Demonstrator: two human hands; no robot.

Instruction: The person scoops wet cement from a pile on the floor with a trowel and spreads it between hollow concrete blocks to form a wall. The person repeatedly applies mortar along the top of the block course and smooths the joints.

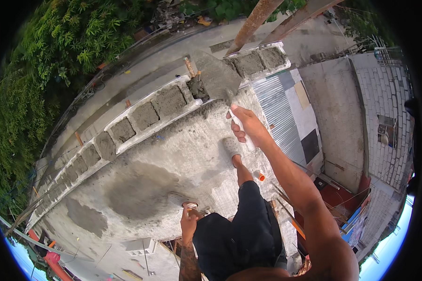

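My right hand (248, 126) is closed around the white handle of a trowel (215, 77). The trowel's grey, mortar-smeared blade lies over a row of concrete hollow blocks (192, 105), beside a dark cavity (198, 88) and a short rusty bar (190, 67). Grey mortar (169, 100) fills many of the block cells. My left hand (188, 225) hangs low beside my left knee, its fingers loosely curled and slightly apart, with nothing visible in them. Whether the blade carries fresh mortar is hard to tell.
I stand on a concrete slab (206, 164) with a damp grey patch (140, 189). An orange pipe end (261, 177) rises near my foot. Beyond the block row lies a lower road (173, 44). Corrugated sheeting (279, 112) is at right; a loose block (140, 247) sits lower left.
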